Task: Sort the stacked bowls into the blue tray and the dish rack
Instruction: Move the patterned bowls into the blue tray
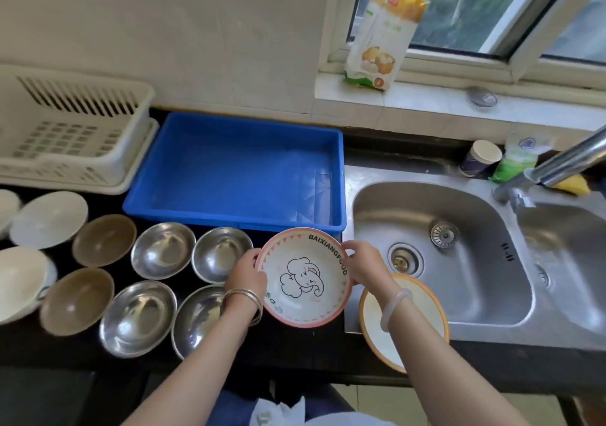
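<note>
I hold a pink-rimmed bowl [305, 278] with an elephant drawing just in front of the blue tray [236, 169]. My left hand [246, 273] grips its left rim and my right hand [364, 266] grips its right rim. An orange-rimmed bowl [423, 307] lies under my right wrist at the sink's edge. The white dish rack [65, 130] stands at the back left. Several steel bowls [162, 250], two brown bowls [104, 240] and white bowls [49, 219] sit in rows on the dark counter.
A steel double sink [439, 251] with a tap [564, 163] lies to the right. A paper cup [479, 158] and a green packet [516, 160] stand behind it. A food bag [383, 32] leans on the window sill.
</note>
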The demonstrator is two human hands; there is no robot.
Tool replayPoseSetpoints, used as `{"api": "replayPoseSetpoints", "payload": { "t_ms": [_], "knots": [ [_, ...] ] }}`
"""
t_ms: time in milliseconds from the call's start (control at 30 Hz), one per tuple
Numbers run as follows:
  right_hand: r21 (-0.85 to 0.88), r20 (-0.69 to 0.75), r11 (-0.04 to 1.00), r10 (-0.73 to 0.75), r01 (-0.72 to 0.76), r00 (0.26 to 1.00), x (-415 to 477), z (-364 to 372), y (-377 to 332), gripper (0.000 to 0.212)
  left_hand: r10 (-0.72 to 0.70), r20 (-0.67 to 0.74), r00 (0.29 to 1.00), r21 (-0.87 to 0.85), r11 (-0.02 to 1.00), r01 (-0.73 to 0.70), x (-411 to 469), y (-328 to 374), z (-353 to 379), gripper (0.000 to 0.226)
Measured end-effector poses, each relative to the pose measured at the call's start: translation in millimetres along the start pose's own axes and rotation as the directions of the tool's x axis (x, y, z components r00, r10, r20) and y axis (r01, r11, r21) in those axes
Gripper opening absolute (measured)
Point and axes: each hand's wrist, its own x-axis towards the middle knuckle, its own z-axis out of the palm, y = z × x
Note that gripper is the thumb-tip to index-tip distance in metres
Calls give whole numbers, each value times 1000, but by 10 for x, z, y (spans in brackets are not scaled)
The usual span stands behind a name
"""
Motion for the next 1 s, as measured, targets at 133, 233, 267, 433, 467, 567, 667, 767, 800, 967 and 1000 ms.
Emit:
{"api": "replayPoseSetpoints", "payload": {
  "t_ms": [133,233,267,433,467,567,667,767,800,967,1000],
  "knots": [
    [114,3,993,-32,31,999,-40,-181,-105,27,15,-98,995,-107,994,-26,67,121,-142,30],
    [160,8,984,-85,83,996,-25,-312,-279,27,-6,-162,987,-203,979,-27,135,219,-291,14],
    [179,7,979,-98,95,995,-15,-348,-357,28,-7,-183,983,-214,976,-33,164,245,-354,9],
    [310,11,943,-133,123,991,121,-440,-827,26,-21,-224,974,-368,928,-65,410,364,-680,5],
    [329,15,937,-133,121,991,177,-427,-925,27,-27,-228,973,-395,916,-67,485,379,-737,3],
    [367,29,924,-128,108,991,374,-310,-1205,28,-61,-174,983,-480,877,-31,721,388,-872,15],
    [413,29,907,-105,84,994,575,-103,-1467,32,-115,-82,990,-552,832,51,980,365,-1017,36],
    [456,15,887,-93,76,996,796,135,-1699,35,-149,-66,987,-538,838,91,1267,319,-1187,44],
    [464,10,882,-89,74,996,873,215,-1768,36,-158,-70,985,-529,843,97,1370,295,-1239,45],
    [500,17,866,-28,16,999,1210,580,-2022,34,-212,-87,973,-504,852,141,1864,127,-1415,38],
    [504,18,864,-15,4,1000,1258,647,-2057,32,-226,-88,970,-506,849,151,1947,89,-1433,36]
  ]
}}
